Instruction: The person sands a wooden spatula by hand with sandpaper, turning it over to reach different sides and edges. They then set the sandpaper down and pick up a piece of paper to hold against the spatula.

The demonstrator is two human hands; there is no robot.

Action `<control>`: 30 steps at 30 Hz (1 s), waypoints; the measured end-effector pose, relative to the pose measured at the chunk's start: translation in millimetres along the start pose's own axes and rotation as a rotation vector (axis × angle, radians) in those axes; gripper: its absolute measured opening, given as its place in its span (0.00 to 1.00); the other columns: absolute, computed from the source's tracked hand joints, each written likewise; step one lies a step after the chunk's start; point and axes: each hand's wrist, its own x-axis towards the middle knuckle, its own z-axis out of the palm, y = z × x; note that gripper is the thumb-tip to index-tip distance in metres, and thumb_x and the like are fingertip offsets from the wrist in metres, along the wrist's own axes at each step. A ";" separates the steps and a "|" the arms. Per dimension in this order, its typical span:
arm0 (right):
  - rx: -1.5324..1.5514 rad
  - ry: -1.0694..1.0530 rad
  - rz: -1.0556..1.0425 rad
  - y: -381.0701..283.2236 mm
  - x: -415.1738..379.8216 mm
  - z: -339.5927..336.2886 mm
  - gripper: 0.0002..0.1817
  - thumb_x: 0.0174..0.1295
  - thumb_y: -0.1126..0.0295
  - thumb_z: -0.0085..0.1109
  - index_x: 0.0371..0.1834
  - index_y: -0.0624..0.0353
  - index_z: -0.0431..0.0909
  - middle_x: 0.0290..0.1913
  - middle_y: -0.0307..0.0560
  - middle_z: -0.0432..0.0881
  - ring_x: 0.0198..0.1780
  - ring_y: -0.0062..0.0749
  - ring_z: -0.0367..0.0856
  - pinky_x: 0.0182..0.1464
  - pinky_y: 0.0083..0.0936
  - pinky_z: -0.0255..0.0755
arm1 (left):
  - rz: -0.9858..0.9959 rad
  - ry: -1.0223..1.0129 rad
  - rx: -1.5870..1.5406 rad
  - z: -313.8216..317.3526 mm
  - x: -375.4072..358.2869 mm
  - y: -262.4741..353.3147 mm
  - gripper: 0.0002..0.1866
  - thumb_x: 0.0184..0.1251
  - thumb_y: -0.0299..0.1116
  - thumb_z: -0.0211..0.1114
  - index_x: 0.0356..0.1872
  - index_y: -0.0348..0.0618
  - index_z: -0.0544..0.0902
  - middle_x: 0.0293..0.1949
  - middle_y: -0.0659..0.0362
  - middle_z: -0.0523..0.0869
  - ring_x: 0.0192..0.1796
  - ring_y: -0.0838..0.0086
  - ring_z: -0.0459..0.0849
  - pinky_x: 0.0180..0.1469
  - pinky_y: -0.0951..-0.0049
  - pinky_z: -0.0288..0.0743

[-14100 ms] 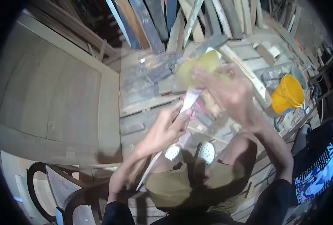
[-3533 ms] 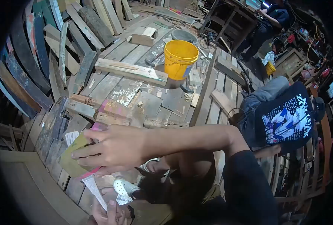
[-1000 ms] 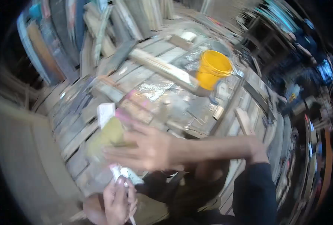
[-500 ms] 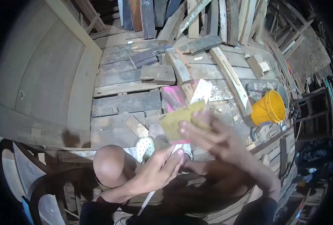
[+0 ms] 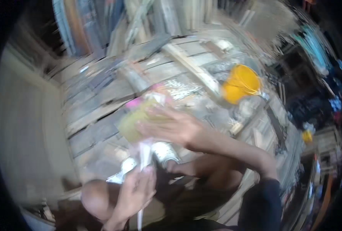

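Observation:
My left hand [image 5: 137, 189] is closed around a thin white strip [image 5: 145, 154], which stands nearly upright between my knees and pokes out below the hand. A flat yellowish-green sheet, perhaps sandpaper [image 5: 129, 126], is in my right hand [image 5: 176, 129], fingers lying across its face and the thumb hidden. The sheet's lower edge is close to the strip's upper end; blur hides whether they touch. Behind the sheet, part of something pink [image 5: 133, 103] shows on the floor.
A yellow bucket [image 5: 232, 90] stands at the right beside a long pale beam [image 5: 196, 69]. Wood blocks lie on the plank floor [image 5: 88, 119]. Boards lean at the back. A wooden panel [image 5: 36, 127] rises on the left. White clogs [image 5: 164, 151] are on my feet.
The view has swung, so the bucket and beams sit further left and tilted. My left hand is lower, with more of the strip showing above it. Both hands keep their holds.

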 end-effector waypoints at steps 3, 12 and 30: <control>-0.078 0.141 0.029 3.2 -0.1 0.2 0.20 0.63 0.69 0.50 0.58 0.58 0.77 0.64 0.46 0.75 0.69 0.49 0.67 0.71 0.43 0.62 | 0.025 0.061 0.082 -6.3 -2.1 -13.1 0.15 0.78 0.45 0.49 0.35 0.46 0.71 0.17 0.67 0.67 0.11 0.85 0.60 0.09 0.81 0.50; -0.136 0.221 0.135 -13.6 -0.6 -19.6 0.23 0.63 0.72 0.50 0.63 0.52 0.73 0.57 0.56 0.78 0.66 0.55 0.69 0.62 0.42 0.70 | 0.016 -0.007 0.117 -12.2 -11.4 -3.2 0.09 0.77 0.40 0.54 0.41 0.48 0.76 0.26 0.68 0.75 0.21 0.86 0.70 0.19 0.86 0.61; -0.117 0.172 0.074 -19.9 1.3 -33.6 0.23 0.62 0.72 0.50 0.63 0.58 0.72 0.54 0.59 0.77 0.64 0.53 0.71 0.58 0.39 0.73 | 0.077 -0.023 0.089 -1.4 -16.5 0.6 0.10 0.77 0.41 0.56 0.33 0.52 0.74 0.22 0.72 0.69 0.18 0.89 0.63 0.17 0.85 0.55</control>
